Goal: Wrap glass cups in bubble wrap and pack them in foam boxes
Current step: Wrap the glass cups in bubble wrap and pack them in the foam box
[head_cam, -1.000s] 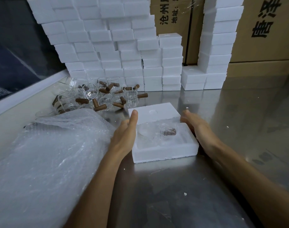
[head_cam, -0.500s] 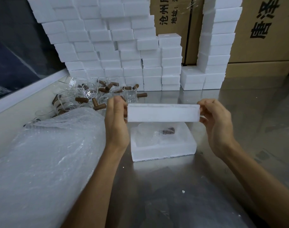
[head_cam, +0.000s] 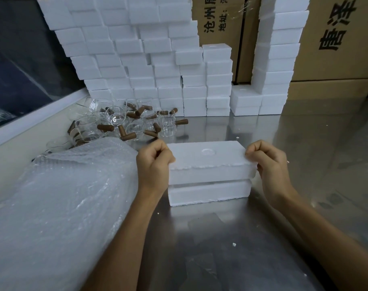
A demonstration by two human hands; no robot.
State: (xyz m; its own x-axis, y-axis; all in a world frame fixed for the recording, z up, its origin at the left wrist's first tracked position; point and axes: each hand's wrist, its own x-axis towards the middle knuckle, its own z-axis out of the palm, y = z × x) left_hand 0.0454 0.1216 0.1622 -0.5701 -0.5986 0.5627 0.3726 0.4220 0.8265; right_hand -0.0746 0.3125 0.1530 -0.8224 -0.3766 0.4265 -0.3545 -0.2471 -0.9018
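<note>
A white rectangular foam lid (head_cam: pixel 208 158) is being held at table centre directly above the white foam box base (head_cam: pixel 209 192), a narrow gap showing between them. Its nine o'clock end is being gripped by the left hand (head_cam: pixel 153 162) and its three o'clock end by the right hand (head_cam: pixel 269 162), fingers curled. Clear glass cups with brown wooden handles (head_cam: pixel 124 122) are lying at eleven o'clock, beside the clear bubble wrap roll (head_cam: pixel 59 202).

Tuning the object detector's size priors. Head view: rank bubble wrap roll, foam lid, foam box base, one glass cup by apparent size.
1. Bubble wrap roll: largest, though nearest the camera.
2. Foam lid and foam box base: alike in length; lid covers most of the base, so unranked.
3. Glass cup: smallest, but farther away.
</note>
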